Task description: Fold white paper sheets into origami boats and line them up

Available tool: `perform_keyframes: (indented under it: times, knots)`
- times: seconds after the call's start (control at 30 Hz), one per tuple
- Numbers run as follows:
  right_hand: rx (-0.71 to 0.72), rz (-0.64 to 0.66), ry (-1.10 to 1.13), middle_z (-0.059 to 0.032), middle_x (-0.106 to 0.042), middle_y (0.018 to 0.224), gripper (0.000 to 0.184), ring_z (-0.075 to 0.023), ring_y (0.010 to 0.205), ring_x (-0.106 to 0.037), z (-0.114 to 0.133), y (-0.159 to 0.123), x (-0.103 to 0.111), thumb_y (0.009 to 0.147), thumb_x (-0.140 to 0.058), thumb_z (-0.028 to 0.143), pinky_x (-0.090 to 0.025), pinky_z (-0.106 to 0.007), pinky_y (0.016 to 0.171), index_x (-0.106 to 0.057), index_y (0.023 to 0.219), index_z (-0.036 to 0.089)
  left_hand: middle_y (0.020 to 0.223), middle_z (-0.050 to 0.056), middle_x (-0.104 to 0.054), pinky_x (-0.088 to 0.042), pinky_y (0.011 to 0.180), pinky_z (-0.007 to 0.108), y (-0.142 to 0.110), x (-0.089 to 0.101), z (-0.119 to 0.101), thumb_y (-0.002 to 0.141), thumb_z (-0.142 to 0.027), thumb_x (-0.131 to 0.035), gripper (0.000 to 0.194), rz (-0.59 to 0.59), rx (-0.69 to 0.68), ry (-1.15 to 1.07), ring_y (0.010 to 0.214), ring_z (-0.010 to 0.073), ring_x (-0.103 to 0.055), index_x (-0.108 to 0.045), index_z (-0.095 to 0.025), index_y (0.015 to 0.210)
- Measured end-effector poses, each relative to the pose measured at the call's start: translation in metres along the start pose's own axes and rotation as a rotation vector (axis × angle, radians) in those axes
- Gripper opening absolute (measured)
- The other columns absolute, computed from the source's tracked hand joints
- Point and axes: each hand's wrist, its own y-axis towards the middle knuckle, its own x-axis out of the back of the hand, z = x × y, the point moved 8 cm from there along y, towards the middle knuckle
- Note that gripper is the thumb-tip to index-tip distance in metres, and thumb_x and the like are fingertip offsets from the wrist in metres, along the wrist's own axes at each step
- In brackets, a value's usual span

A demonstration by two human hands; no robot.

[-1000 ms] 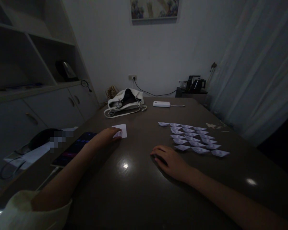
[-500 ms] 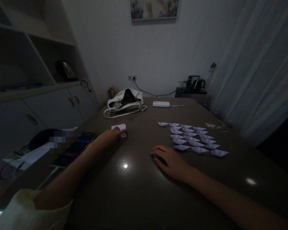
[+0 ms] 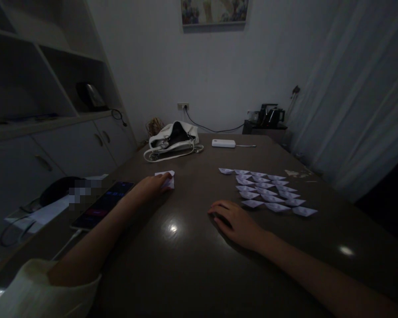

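My left hand [image 3: 155, 184] reaches over a small stack of white paper [image 3: 170, 182] on the left side of the brown table [image 3: 185, 269]. Its fingers bend down onto the paper and look pinched at it; how many sheets they grip is hidden. My right hand [image 3: 234, 223] rests on the tabletop, open and holding nothing, fingers loosely curved with a gap at the thumb. Just beyond it, several folded white paper boats [image 3: 274, 207] stand in rows.
A lit phone [image 3: 101, 205] with a charging cable lies beside my left forearm. Farther back are a white handbag [image 3: 173, 142] and a white power bank [image 3: 223, 143] with a short cable. Kettles [image 3: 272, 117] stand on a low cabinet at the back right.
My left fingers have drawn in from lying stretched over the paper to a bent, pinching pose. My right hand stays where it was, and the boats have not moved.
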Motion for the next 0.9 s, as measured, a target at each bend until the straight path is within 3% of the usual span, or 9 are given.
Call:
perform_keyframes:
  times: [0.4, 0.9]
  knots:
    - [-0.002, -0.001, -0.021, -0.0091, -0.060, 0.111, 0.024, -0.0201, 0.101, -0.055, -0.0011, -0.0005, -0.0008, 0.087, -0.049, 0.014, -0.045, -0.035, 0.088, -0.060, 0.108, 0.017, 0.108, 0.020, -0.066, -0.052, 0.068, 0.040, 0.0042, -0.0037, 0.0069, 0.091, -0.031, -0.039, 0.041, -0.002, 0.034, 0.050, 0.086, 0.0341, -0.068, -0.044, -0.014, 0.128]
    - [-0.012, -0.002, -0.007, -0.0088, -0.060, 0.109, 0.024, -0.0200, 0.100, -0.056, -0.0014, -0.0004, 0.0003, 0.087, -0.050, 0.014, -0.045, -0.035, 0.088, -0.060, 0.108, 0.018, 0.114, 0.013, -0.066, -0.048, 0.078, 0.034, -0.0016, 0.0012, 0.0069, 0.093, -0.029, -0.038, 0.039, 0.036, 0.030, 0.025, 0.096, 0.0287, -0.066, -0.046, -0.023, 0.130]
